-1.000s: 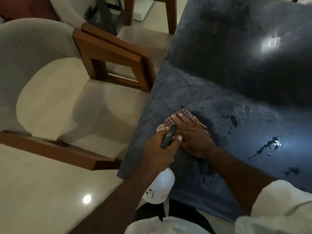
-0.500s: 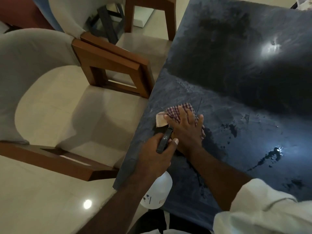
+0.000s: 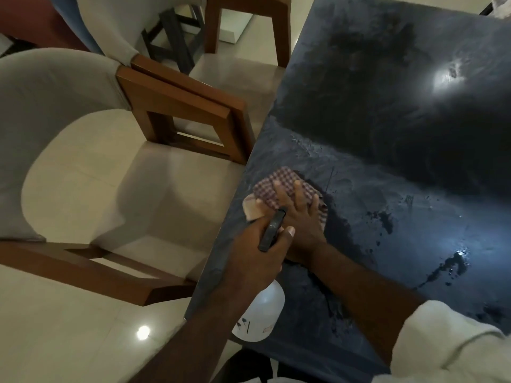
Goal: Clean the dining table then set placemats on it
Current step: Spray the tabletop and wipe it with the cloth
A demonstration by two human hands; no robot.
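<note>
My right hand [image 3: 300, 219] lies flat, fingers spread, pressing a checked woven cloth [image 3: 276, 183] onto the dark, wet-streaked table [image 3: 387, 150] near its left edge. My left hand [image 3: 255, 255] curls round the black head of a rounded white plastic spray bottle [image 3: 261, 313]. A cushioned wooden chair [image 3: 177, 106] stands left.

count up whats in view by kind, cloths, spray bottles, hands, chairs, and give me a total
checked cloth: 1
spray bottle: 1
hands: 2, left hand and right hand
chairs: 2, near chair and far chair
total: 6
</note>
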